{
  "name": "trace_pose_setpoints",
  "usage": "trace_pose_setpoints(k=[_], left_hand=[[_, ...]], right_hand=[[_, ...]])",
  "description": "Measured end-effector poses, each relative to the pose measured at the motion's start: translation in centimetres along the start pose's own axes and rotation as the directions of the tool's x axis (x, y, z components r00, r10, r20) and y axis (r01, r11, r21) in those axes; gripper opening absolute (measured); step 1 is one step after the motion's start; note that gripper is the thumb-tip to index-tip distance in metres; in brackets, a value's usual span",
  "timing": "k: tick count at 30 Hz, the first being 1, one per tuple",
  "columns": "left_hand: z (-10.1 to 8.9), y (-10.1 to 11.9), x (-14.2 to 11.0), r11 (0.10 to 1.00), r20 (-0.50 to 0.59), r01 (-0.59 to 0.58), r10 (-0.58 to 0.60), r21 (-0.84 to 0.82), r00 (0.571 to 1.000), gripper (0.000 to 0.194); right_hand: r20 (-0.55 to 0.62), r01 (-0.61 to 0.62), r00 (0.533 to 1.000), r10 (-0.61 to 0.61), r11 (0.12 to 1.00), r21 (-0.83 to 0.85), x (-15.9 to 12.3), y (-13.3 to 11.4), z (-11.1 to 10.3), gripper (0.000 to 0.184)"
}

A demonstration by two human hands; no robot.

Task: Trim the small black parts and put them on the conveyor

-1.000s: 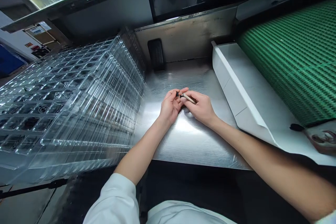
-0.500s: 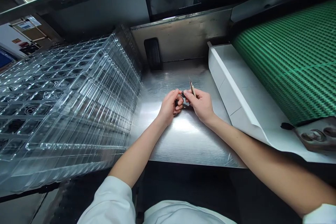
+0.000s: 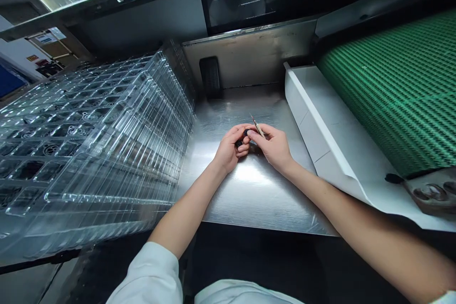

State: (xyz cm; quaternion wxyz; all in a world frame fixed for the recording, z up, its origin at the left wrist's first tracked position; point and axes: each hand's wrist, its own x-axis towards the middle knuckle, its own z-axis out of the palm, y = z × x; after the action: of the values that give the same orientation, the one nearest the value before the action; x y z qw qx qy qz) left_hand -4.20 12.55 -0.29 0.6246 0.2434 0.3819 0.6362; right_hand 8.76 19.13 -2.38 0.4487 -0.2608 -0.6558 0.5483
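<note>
No text readable: orange sign on wall, pale label too small.

Black part: small, dark; pinched between fingertips of left hand and right hand, partly covered, exact shape unclear. Dark piece: small, held in the left hand's curled fingers, just beside the black part; mostly hidden, form not resolved. Slim tool: pale shaft, narrow pointed tip; held in the right hand, slanted, tip free, directed away from the wearer and slightly leftward.
</note>
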Motion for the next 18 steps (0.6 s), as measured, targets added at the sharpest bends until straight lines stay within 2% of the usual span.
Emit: trace_pose_setpoints(k=[4,11,15,18], left_hand=[[0.23,-0.06,-0.14,0.998,0.004,-0.035,0.035,0.046,0.999,0.025],[0.46,-0.23,-0.24,0.965,-0.02,-0.095,0.103,0.243,0.994,0.031],[0.25,-0.13,-0.15,0.966,-0.001,-0.108,0.111,0.236,0.994,0.032],[0.24,-0.19,-0.06,0.974,-0.001,-0.119,0.122,0.19,0.993,0.033]], right_hand=[[0.003,-0.07,0.998,0.07,0.994,0.081,0.16,0.03,-0.13,0.04],[-0.091,0.026,0.995,-0.044,0.981,-0.191,0.35,0.68,-0.9,0.037],[-0.068,0.087,0.992,-0.105,0.97,-0.226,0.17,0.47,-0.85,0.032],[-0.049,0.065,0.996,-0.075,0.982,-0.175,0.1,0.14,-0.66,0.034]])
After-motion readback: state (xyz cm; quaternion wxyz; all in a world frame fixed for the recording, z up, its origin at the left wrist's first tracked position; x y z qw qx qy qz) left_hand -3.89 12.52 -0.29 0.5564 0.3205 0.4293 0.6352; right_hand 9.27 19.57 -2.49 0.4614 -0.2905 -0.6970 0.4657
